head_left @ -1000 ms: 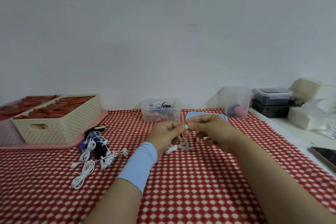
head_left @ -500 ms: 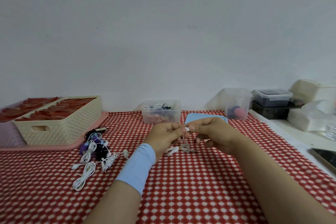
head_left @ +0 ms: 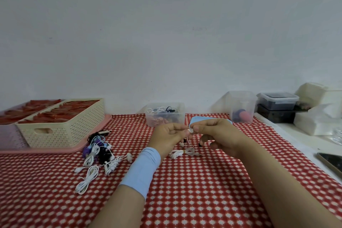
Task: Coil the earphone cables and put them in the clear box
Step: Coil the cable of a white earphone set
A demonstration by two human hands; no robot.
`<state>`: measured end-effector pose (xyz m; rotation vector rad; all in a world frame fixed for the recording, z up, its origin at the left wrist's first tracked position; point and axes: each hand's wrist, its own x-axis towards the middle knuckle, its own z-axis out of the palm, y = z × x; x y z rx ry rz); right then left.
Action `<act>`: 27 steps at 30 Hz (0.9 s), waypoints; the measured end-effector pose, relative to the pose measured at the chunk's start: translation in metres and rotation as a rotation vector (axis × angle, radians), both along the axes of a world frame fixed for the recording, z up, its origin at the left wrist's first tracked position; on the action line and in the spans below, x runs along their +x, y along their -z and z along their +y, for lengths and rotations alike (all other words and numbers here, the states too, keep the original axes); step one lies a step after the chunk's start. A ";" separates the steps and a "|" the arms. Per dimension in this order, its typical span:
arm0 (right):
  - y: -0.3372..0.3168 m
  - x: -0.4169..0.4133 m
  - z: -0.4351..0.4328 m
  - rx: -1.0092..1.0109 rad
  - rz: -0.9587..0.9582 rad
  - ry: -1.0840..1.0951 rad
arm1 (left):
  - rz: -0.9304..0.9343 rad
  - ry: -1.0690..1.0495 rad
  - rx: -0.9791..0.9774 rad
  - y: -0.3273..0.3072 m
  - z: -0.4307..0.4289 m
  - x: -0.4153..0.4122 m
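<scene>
The left hand and right hand both pinch a white earbud, I think. Wind its cable in small, even loops.

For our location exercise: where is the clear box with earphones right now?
In the head view, the clear box sits centre-back on the table by the wall, just beyond the left hand, with the cream basket to its left.
</scene>
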<state>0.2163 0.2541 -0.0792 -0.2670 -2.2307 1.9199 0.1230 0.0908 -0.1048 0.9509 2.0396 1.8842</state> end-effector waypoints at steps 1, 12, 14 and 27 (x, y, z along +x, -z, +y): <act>0.000 0.001 -0.001 0.033 0.006 -0.008 | 0.016 -0.016 -0.012 0.000 -0.001 -0.001; 0.003 0.001 -0.003 0.164 0.099 0.026 | 0.057 -0.046 -0.054 0.003 0.000 -0.004; 0.004 -0.001 0.000 0.110 0.063 0.010 | 0.044 -0.019 -0.045 0.002 -0.001 -0.003; 0.009 -0.006 0.005 -0.164 -0.069 -0.114 | -0.006 0.104 -0.055 -0.003 -0.006 -0.003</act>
